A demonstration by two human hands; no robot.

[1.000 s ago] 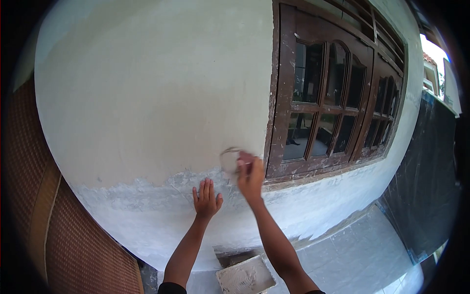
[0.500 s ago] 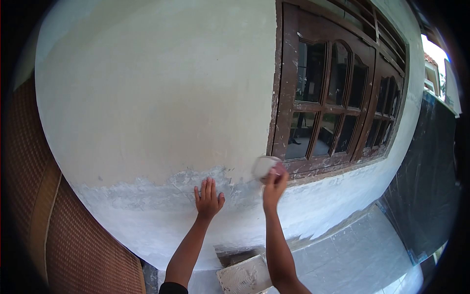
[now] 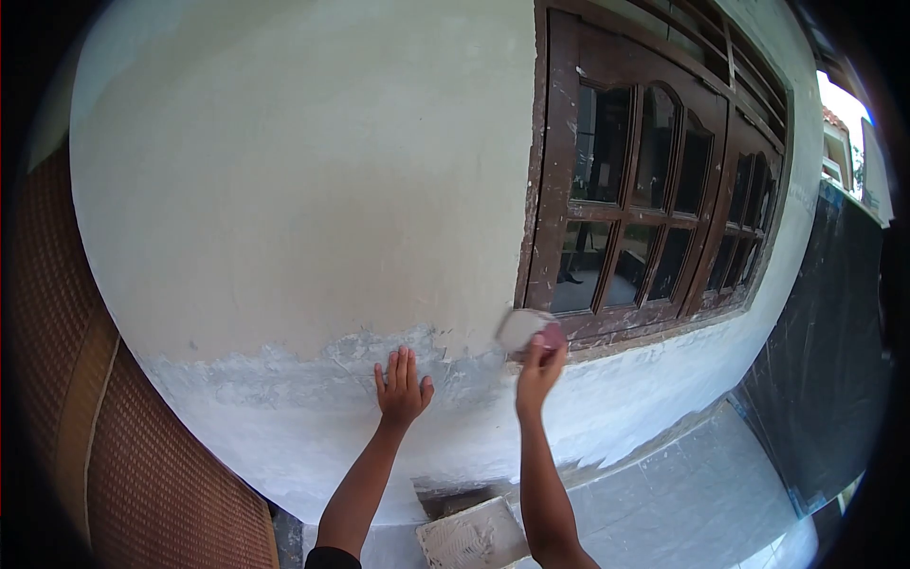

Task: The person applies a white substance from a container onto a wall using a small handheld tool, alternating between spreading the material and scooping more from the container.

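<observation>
My left hand (image 3: 402,391) lies flat on the wall (image 3: 313,218), fingers spread upward, over a rough grey-white filled band. The fingers of my right hand (image 3: 538,379) close on a putty scraper (image 3: 524,328), blurred by motion, with a broad pale face and a dark-red grip. It overlaps the lower left corner of the brown window frame (image 3: 536,275). Under my arms, near the floor, rests a tray (image 3: 464,537) smeared with whitish paste.
A wooden window with glass panes (image 3: 601,142) fills the upper right of the wall. Woven brown panels (image 3: 171,455) stand along the left. A dark sheet (image 3: 815,351) hangs at the right, beside grey floor tiles (image 3: 673,484).
My right hand and the scraper have shifted slightly right and down at the window corner. My left hand stays on the same patch of wall.
</observation>
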